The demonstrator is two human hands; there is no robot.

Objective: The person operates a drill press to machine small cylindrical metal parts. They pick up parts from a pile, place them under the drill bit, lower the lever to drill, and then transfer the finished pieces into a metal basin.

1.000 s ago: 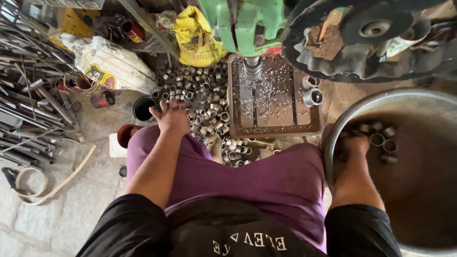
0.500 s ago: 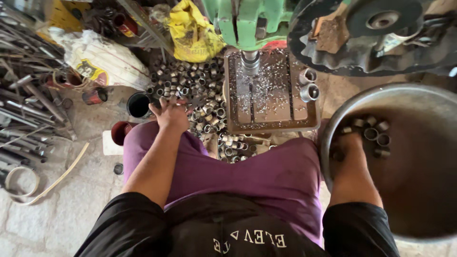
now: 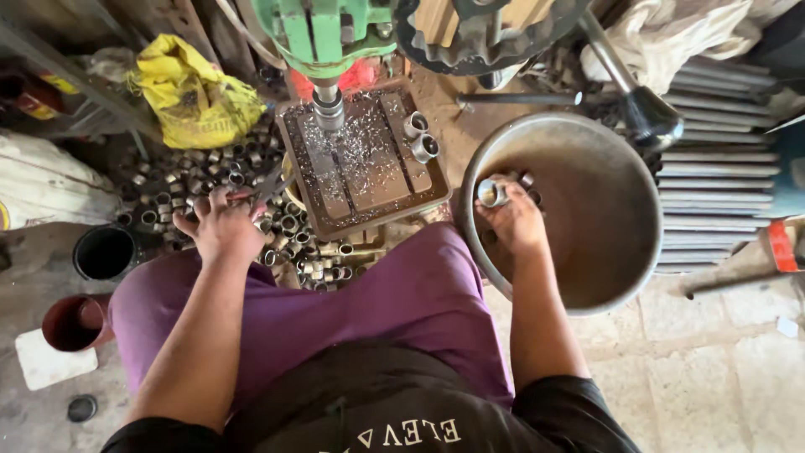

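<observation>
Hands are sitting a little differently than half a second ago: the right hand [image 3: 513, 220], which was lying lower among the rings at the basin's left rim, is now lifting a single short metal ring [image 3: 490, 193] pinched in its fingertips, just inside the left wall of the big round metal basin [image 3: 625, 180] at centre right of the frame. A few more rings are lying right beside that hand in the basin. The left hand [image 3: 220, 226] is resting, as before, on the heap of metal rings [image 3: 180, 180] at left centre, fingers spread and curled over them; whether it is gripping one cannot be told. The view is sitting closer and shifted right, so the basin is showing whole and the stacked grey bars [image 3: 713, 168] at the right edge are coming into sight.

At upper centre, the green drill press [image 3: 323, 33] is hanging with its chuck over a chip-strewn rectangular work table [image 3: 360, 164], where two rings [image 3: 419, 136] are standing at its upper right corner. A crumpled yellow sack [image 3: 189, 88] is lying at upper left, a pale whitish sack [image 3: 46, 184] at the far left edge. A black cup [image 3: 105, 252] and a reddish cup [image 3: 71, 323] are standing at lower left, the reddish one beside a flat white square [image 3: 46, 365].
</observation>
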